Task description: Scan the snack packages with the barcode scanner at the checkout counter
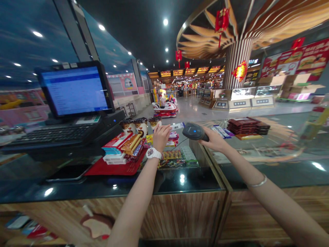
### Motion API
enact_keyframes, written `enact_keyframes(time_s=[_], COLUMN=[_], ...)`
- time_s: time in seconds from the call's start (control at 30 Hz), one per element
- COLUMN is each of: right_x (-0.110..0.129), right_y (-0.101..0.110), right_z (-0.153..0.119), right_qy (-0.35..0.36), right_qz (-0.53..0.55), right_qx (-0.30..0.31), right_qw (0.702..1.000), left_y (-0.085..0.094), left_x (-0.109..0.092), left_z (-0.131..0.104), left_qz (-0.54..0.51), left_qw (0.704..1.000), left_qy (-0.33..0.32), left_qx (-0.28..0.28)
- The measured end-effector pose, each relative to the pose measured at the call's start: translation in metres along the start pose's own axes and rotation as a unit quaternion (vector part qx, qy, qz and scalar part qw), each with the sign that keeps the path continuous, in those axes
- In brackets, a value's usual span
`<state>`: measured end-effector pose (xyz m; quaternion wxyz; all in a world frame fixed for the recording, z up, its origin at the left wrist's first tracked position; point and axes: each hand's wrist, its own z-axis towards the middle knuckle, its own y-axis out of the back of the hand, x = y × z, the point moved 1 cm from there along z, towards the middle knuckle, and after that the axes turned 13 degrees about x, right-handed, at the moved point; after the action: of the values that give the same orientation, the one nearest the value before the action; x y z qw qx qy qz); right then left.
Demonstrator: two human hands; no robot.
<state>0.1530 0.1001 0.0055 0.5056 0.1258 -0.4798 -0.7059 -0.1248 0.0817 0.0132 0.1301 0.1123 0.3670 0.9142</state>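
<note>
- The left hand (161,136) reaches forward from the lower middle, palm down, its fingers bent and pinched on the near end of a slim packet (178,126) that points toward the scanner.
- The right hand (214,140) comes in from the lower right, its forearm slanting inward, fingers wrapped around the handle of the dark scanner (194,131); a blue light glows on top.
- The scanner's head sits between the two hands, just beside the slim packet's far end.
- A white watch (153,153) circles the left wrist; a silvery bangle (258,181) sits on the right forearm.
- Both forearms cross the near edge of the table (180,181), and a wooden-edged seam runs toward the person between them.
- Close on the left hand's left are stacked boxes and snacks (123,147) on a red sheet, with lidded cups (141,127) behind; more packets lie beneath and beside it.
- Right of the right hand, glass surface leads past wrapped bars to a dark red stack (245,126).
- Farther left stand a keyboard (56,134) and a lit monitor (75,90); beyond both hands, a shiny floor (190,109) runs back under spotlights and red lanterns.
</note>
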Motion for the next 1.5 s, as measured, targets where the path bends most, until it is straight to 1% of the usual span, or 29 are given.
enact_keyframes(time_s=[0.1, 0.23, 0.43, 0.57, 0.77, 0.87, 1.2, 1.33, 1.43, 1.5], right_x=[0.002, 0.003, 0.001, 0.001, 0.006, 0.008, 0.007, 0.008, 0.010, 0.012], right_y=[-0.001, -0.006, -0.023, -0.034, -0.043, -0.048, -0.058, -0.060, -0.057, -0.053], right_z=[-0.001, 0.000, 0.002, 0.003, 0.003, 0.003, 0.003, 0.003, 0.004, 0.005], right_qy=[0.004, 0.058, 0.106, 0.120, 0.140, 0.142, 0.145, 0.138, 0.137, 0.149], right_qz=[0.010, 0.030, 0.040, 0.032, 0.064, 0.071, 0.068, 0.068, 0.069, 0.074], right_qx=[0.031, 0.079, 0.164, 0.196, 0.224, 0.239, 0.255, 0.258, 0.258, 0.241], right_qw=[0.999, 0.995, 0.980, 0.973, 0.962, 0.958, 0.954, 0.954, 0.954, 0.956], left_y=[-0.001, 0.000, 0.000, -0.003, -0.006, -0.005, -0.007, -0.006, -0.004, -0.003], left_x=[0.000, 0.000, 0.000, -0.001, -0.005, -0.008, -0.010, -0.012, -0.015, -0.017], left_z=[0.000, 0.000, 0.000, 0.001, 0.002, 0.002, 0.003, 0.003, 0.003, 0.003], left_qz=[0.000, -0.005, -0.013, -0.012, -0.004, -0.003, -0.014, -0.018, -0.021, -0.023], left_qw=[1.000, 1.000, 1.000, 1.000, 0.999, 0.999, 0.999, 0.999, 0.999, 0.998], left_qy=[0.002, 0.005, 0.002, -0.001, -0.028, -0.032, -0.037, -0.039, -0.040, -0.043], left_qx=[0.006, 0.007, 0.000, -0.002, 0.017, 0.024, 0.021, 0.021, 0.027, 0.029])
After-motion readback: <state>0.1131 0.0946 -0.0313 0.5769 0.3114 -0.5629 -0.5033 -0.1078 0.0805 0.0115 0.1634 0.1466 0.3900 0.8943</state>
